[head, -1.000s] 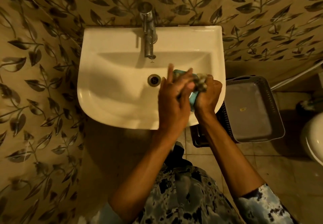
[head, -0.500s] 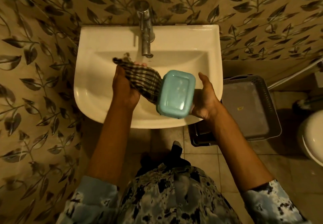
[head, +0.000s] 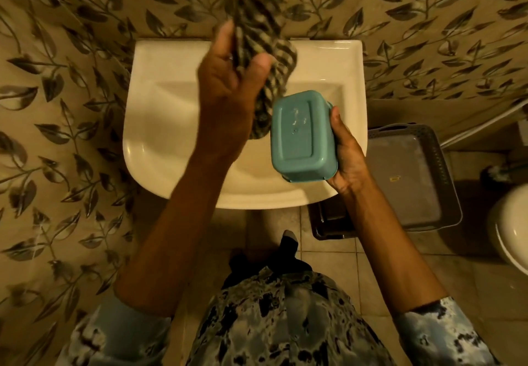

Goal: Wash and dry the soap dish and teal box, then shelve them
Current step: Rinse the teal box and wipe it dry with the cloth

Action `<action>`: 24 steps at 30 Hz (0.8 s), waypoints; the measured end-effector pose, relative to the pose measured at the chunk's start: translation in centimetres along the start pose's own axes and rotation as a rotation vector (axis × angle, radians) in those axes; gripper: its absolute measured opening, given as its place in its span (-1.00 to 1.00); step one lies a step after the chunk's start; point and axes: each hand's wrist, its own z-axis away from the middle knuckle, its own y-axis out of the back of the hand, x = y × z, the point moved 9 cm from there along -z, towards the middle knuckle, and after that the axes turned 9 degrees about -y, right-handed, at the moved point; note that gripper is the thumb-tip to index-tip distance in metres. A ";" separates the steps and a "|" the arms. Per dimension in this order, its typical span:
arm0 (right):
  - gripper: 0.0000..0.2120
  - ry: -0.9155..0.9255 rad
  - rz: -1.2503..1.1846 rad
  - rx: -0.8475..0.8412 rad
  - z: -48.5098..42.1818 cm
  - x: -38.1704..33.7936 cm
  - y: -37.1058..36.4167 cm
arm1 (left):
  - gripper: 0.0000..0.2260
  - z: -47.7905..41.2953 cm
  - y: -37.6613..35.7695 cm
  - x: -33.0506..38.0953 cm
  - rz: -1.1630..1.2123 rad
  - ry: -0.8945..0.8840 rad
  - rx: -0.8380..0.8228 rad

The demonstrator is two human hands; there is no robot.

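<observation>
A teal box (head: 301, 135) with rounded corners is held bottom side toward me over the right half of the white sink (head: 177, 171); a few water drops shine on its base. My right hand (head: 347, 157) grips it from the right side. My left hand (head: 228, 94) is raised above the sink's middle, closed on a checked cloth (head: 261, 37) that hangs blurred in front of the wall and hides the tap. No soap dish is in view.
A grey plastic basket (head: 445, 194) sits on the tiled floor right of the sink. A white toilet rim (head: 511, 231) shows at the right edge. Leaf-patterned wall tiles (head: 57, 108) surround the sink.
My left hand has lifted the checked cloth up and away from the box, now covering the tap. The teal box has stayed in my right hand, tilted a little more upright.
</observation>
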 end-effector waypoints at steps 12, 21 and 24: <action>-0.53 0.062 -0.077 0.243 0.4 -0.3 3.1 | -0.58 9.0 -5.7 -5.9 -0.356 0.069 -0.321; -0.72 0.084 0.252 0.293 0.5 1.1 3.6 | -0.58 6.7 -6.2 -5.2 -0.490 0.036 -0.294; -0.65 0.068 0.201 0.218 0.9 2.7 3.1 | -0.67 3.4 -6.0 -6.4 -0.468 0.087 -0.310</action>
